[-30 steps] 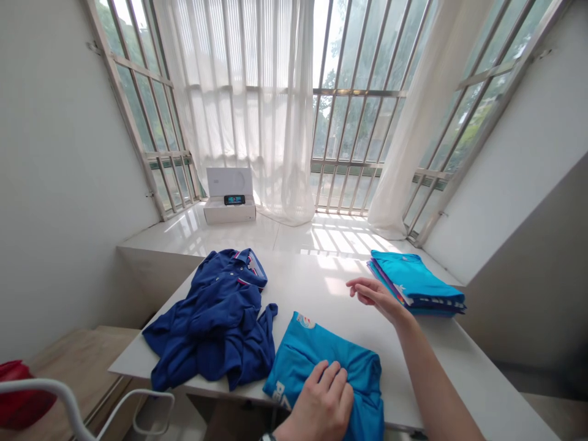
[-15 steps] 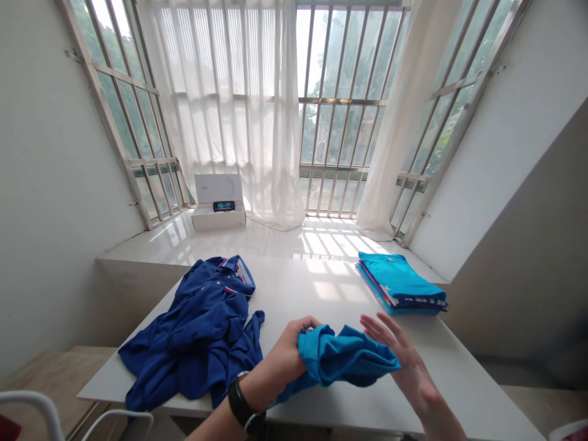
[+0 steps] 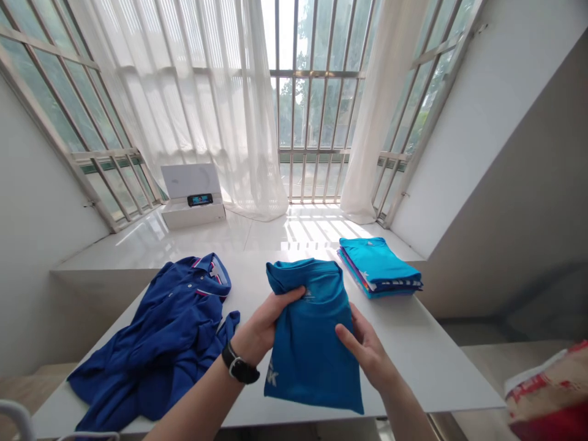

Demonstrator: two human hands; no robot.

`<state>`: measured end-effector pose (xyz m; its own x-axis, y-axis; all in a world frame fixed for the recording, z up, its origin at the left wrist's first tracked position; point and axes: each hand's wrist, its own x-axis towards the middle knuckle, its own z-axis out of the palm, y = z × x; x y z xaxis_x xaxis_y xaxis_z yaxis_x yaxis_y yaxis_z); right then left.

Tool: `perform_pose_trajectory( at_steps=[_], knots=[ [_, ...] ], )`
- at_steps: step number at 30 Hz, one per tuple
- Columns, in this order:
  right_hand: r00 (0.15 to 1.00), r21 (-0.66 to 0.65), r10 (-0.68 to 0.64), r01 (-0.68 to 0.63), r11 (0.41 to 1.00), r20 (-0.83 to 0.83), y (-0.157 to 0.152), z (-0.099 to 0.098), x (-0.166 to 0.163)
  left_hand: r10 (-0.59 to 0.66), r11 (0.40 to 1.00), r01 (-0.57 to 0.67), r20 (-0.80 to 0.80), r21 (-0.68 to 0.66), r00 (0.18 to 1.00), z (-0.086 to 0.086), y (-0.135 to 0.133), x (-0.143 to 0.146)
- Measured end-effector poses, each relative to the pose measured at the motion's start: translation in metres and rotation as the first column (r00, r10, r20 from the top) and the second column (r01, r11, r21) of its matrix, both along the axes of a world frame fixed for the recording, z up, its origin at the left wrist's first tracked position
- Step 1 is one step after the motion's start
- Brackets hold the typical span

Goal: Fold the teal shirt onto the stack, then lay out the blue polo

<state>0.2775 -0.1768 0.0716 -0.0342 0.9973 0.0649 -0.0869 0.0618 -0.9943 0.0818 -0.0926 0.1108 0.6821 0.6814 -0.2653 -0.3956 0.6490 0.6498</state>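
Holding a folded blue shirt up at the near side of the desk looks like the step in hand, a squaring of the bundle rather than a fresh fold. Its neckline lies toward 12 o'clock and a white print sits at its 7 o'clock corner; whether the lower edge touches the desk I cannot tell.

The left hand grips it from 9 o'clock, thumb on the front below the collar. At 3 o'clock the right hand pinches the opposite edge, thumb in front, fingers partly hidden behind. The two hands are apart, joined only through the cloth.

Any next move seems to call for an even grip on both edges, since the loosely rolled collar end could slip open.

Out from the shirt, a neat stack of folded clothes rests between 1 and 2 o'clock, and a rumpled navy polo shirt spreads at 9 o'clock. Farther off, between 10 and 11 o'clock, an open white box with a lit device stands on the windowsill.
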Motion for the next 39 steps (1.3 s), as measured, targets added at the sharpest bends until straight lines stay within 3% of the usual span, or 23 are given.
perform_pose_trajectory(
  at_steps=[5, 9, 14, 17, 19, 22, 26, 32, 35, 39],
  knots=[
    [0.986, 0.021, -0.153, 0.151, 0.988, 0.071, 0.008, 0.004, 0.028, -0.125, 0.987, 0.129, 0.047, -0.099, 0.991, -0.009, 0.015, 0.026],
    [0.976, -0.009, -0.187, 0.189, 0.982, 0.115, 0.022, 0.033, 0.074, -0.182, 0.983, 0.185, 0.127, -0.007, 0.975, 0.002, 0.028, 0.059],
    [0.975, -0.043, -0.145, 0.154, 0.987, 0.167, 0.076, 0.097, 0.158, -0.159, 0.987, 0.146, 0.246, 0.071, 0.956, 0.027, 0.081, 0.141],
    [0.963, -0.052, -0.187, 0.200, 0.978, 0.194, 0.123, 0.111, 0.211, -0.096, 0.995, 0.082, 0.275, 0.062, 0.957, 0.028, 0.127, 0.199],
    [0.934, -0.127, -0.253, 0.291, 0.948, 0.251, 0.147, 0.097, 0.241, -0.047, 0.999, 0.044, 0.220, 0.015, 0.974, 0.015, 0.150, 0.230],
    [0.874, -0.264, -0.251, 0.380, 0.886, 0.416, 0.161, 0.053, 0.267, -0.054, 0.997, 0.058, 0.089, -0.043, 0.995, -0.018, 0.167, 0.255],
    [0.821, -0.232, -0.250, 0.413, 0.881, 0.512, 0.156, 0.008, 0.277, -0.079, 0.996, 0.081, 0.040, -0.047, 0.996, -0.052, 0.173, 0.263],
    [0.708, -0.050, -0.322, 0.450, 0.891, 0.629, 0.158, 0.006, 0.286, -0.087, 0.996, 0.086, -0.030, -0.011, 0.996, -0.055, 0.180, 0.276],
    [0.564, 0.038, -0.365, 0.508, 0.861, 0.741, 0.155, -0.001, 0.291, -0.091, 0.995, 0.095, -0.094, 0.040, 0.991, -0.054, 0.177, 0.270],
    [0.357, 0.166, -0.402, 0.538, 0.826, 0.843, 0.144, -0.004, 0.290, -0.022, 0.982, 0.056, -0.188, 0.179, 0.982, -0.053, 0.175, 0.235]
  ],
)
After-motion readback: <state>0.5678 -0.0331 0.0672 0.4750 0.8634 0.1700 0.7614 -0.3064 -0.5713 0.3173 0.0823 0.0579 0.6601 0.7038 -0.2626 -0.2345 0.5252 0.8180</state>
